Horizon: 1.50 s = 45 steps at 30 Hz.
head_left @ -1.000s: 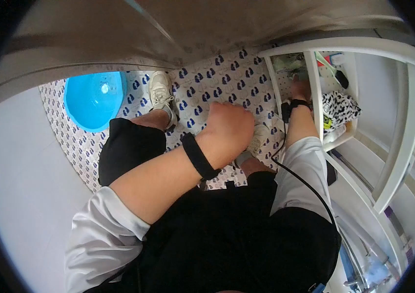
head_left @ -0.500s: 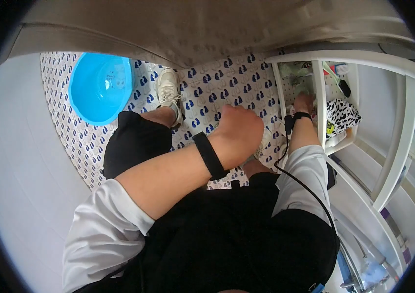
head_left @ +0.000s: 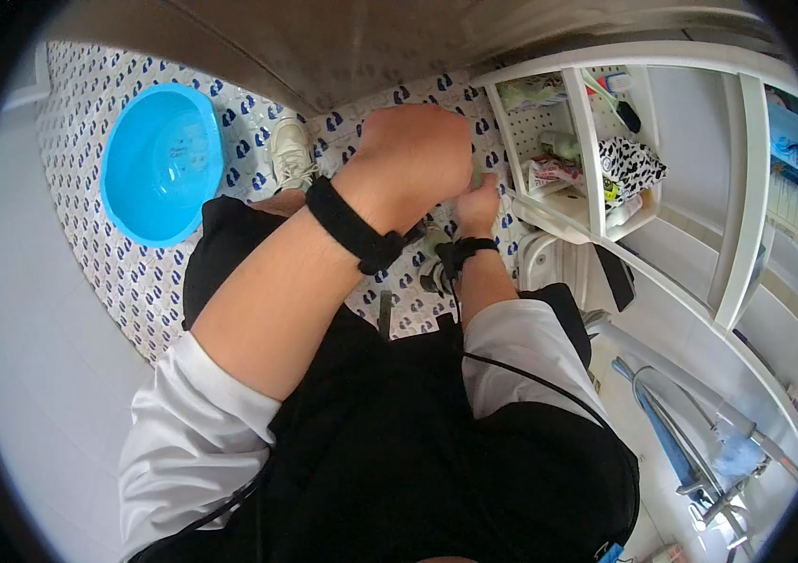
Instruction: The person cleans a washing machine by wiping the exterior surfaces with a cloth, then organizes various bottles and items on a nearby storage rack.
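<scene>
Closest on my feed, the wearer's black clothing [head_left: 446, 432] fills the lower middle, a white sleeve [head_left: 197, 413] at its left. Ahead, I see the left hand [head_left: 418, 150] from its back, fingers curled under and hidden; I cannot tell whether it grips anything. Just right of it is the right hand [head_left: 480, 208], partly bent, and from here I cannot make out its grasp either. Near that hand, in the white shelf unit [head_left: 594, 188], a white basket [head_left: 523, 131] holds a pink-and-white packet [head_left: 554, 173]; farther right lies a black-and-white cloth [head_left: 634, 161]. Across the footprint-patterned floor [head_left: 127, 296], a blue basin [head_left: 150, 188] stands at left.
</scene>
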Each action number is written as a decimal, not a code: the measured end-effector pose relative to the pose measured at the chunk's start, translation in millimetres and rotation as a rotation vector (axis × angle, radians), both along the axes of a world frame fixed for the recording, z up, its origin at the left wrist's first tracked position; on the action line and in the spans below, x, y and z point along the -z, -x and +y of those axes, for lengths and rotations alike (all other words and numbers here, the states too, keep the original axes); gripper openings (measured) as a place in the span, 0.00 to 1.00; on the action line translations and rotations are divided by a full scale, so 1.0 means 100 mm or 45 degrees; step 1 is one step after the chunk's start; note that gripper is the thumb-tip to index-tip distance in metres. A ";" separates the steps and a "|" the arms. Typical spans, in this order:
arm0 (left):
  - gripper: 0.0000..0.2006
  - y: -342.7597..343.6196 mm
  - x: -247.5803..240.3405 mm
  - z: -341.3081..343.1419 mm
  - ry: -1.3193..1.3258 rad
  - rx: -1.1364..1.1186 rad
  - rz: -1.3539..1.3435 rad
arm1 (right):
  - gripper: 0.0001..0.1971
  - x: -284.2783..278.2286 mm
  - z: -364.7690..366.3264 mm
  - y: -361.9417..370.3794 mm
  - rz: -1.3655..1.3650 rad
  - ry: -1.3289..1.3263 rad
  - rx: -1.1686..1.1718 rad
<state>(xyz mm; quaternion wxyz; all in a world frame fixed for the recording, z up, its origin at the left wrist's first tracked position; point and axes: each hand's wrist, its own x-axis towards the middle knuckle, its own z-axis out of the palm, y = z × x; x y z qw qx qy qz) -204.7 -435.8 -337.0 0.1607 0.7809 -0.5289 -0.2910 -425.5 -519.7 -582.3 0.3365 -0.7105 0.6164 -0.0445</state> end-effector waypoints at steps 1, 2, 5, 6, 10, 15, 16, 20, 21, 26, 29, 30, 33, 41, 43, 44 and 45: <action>0.15 0.00 -0.01 -0.04 -0.082 0.026 0.016 | 0.18 0.14 0.11 0.06 0.002 0.007 0.012; 0.15 0.00 -0.04 -0.08 -0.165 0.051 0.026 | 0.19 0.41 0.23 0.21 -0.039 0.091 -0.153; 0.15 -0.04 0.06 -0.02 -0.201 0.028 0.009 | 0.21 0.61 0.53 0.20 0.048 0.054 -0.418; 0.15 -0.07 0.07 0.01 -0.210 0.018 0.011 | 0.23 0.60 0.62 0.17 0.185 -0.057 -0.494; 0.15 -0.09 0.03 0.02 -0.209 0.051 0.000 | 0.25 0.65 0.69 0.14 0.137 -0.190 -0.472; 0.14 0.05 0.14 -0.06 -0.174 0.044 0.002 | 0.29 0.42 0.36 0.10 0.159 -0.278 -0.656; 0.12 0.09 0.17 -0.03 -0.034 0.078 -0.043 | 0.29 0.20 0.24 0.00 0.199 -0.293 -0.657; 0.08 0.28 0.13 0.01 0.221 0.088 -0.169 | 0.29 0.19 -0.84 0.10 0.175 0.031 -0.170; 0.08 0.34 0.12 -0.03 0.234 0.105 -0.161 | 0.30 0.13 -1.20 0.24 0.245 0.295 -0.150; 0.07 0.41 0.12 -0.06 -0.045 0.124 -0.049 | 0.23 -0.30 -1.88 0.26 0.479 -0.063 0.171; 0.06 0.45 0.12 -0.14 -0.063 0.219 -0.058 | 0.20 0.12 -2.26 0.92 0.053 -0.535 0.702; 0.06 0.45 0.15 -0.11 -0.091 0.199 -0.065 | 0.19 0.14 -2.22 0.83 -0.017 -0.631 0.749; 0.06 0.41 0.21 -0.10 -0.158 0.189 -0.096 | 0.21 -0.14 -1.96 0.32 0.329 -0.258 0.451; 0.06 0.56 0.14 -0.22 -0.187 0.329 -0.102 | 0.21 0.16 -2.36 0.61 0.580 0.056 0.053; 0.06 0.63 0.24 -0.18 -0.217 0.324 -0.068 | 0.23 0.17 -2.27 0.52 0.616 0.142 -0.005; 0.06 0.66 0.29 -0.16 -0.243 0.336 -0.026 | 0.24 0.17 -2.22 0.48 0.639 0.190 -0.036; 0.06 0.68 0.30 -0.16 -0.242 0.329 -0.033 | 0.24 0.19 -2.24 0.50 0.661 0.222 -0.054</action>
